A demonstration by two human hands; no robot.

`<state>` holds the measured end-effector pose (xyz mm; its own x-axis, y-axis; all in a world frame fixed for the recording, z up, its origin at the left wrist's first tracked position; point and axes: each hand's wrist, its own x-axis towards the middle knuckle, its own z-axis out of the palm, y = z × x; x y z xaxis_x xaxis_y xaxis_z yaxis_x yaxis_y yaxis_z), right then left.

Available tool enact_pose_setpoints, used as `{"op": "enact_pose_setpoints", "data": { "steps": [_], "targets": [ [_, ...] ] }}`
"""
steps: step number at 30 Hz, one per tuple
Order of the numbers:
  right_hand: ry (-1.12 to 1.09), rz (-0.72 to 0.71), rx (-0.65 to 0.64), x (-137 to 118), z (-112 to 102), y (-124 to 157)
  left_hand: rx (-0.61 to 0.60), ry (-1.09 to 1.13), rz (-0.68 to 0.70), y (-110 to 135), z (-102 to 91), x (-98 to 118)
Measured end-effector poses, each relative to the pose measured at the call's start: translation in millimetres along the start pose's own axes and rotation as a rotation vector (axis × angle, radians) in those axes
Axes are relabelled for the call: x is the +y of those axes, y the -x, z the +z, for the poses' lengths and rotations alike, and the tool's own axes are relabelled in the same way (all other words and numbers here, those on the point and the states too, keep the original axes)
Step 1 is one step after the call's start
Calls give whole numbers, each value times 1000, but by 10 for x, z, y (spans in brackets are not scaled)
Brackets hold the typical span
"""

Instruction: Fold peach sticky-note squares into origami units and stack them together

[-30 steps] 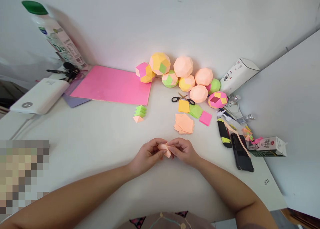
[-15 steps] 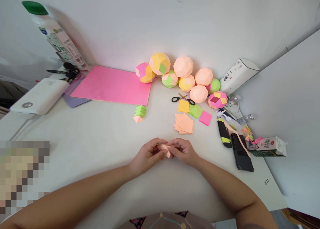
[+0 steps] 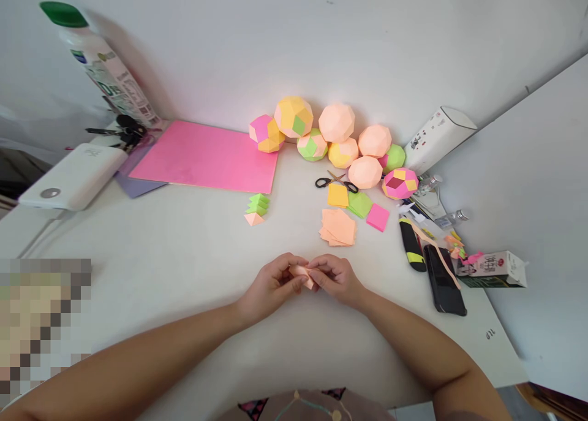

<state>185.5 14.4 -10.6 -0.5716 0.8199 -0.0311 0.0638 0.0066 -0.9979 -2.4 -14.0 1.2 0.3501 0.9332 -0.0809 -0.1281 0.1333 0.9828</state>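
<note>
Between my two hands is a small peach piece of folded paper (image 3: 309, 282), partly covered by the fingers. My left hand (image 3: 278, 280) pinches its left side, thumb in front. On the other side my right hand (image 3: 337, 278) grips it with thumb and fingers. Just beyond the hands lies a stack of peach paper squares (image 3: 339, 228). Farther left on the table sit several folded paper units, green ones (image 3: 258, 204) with a peach one (image 3: 253, 218) in front.
Yellow (image 3: 338, 195), green (image 3: 359, 204) and pink (image 3: 378, 217) paper pads lie near black-handled scissors (image 3: 337, 181). Several paper balls (image 3: 337, 122) line the wall. A pink sheet (image 3: 206, 157) is at left. A utility knife (image 3: 412, 244), phone (image 3: 444, 280) and carton (image 3: 498, 269) stand right.
Both hands stay in the same place. The peach paper between them is tilted and folded slightly differently, its lower edge a little higher.
</note>
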Motion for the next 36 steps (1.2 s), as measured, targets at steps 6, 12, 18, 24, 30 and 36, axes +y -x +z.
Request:
{"op": "enact_pose_setpoints", "data": {
  "steps": [6,12,18,24,30,36],
  "targets": [
    [-20,-12,-8,-44,13,-8,49,-135,48,2,-18,-7],
    [83,-71,-24,-97,36,-8,69,-99,57,19,-17,-7],
    [219,-113,59,-80,79,-11,82,-39,18,18,15,59],
    [224,-117,89,-66,78,-11,45,-55,-40,16,9,90],
    [187,-122,87,-75,77,-12,57,-117,-6,25,-8,76],
    [227,-108,93,-86,66,-10,58,-75,21,15,-25,62]
  ]
}}
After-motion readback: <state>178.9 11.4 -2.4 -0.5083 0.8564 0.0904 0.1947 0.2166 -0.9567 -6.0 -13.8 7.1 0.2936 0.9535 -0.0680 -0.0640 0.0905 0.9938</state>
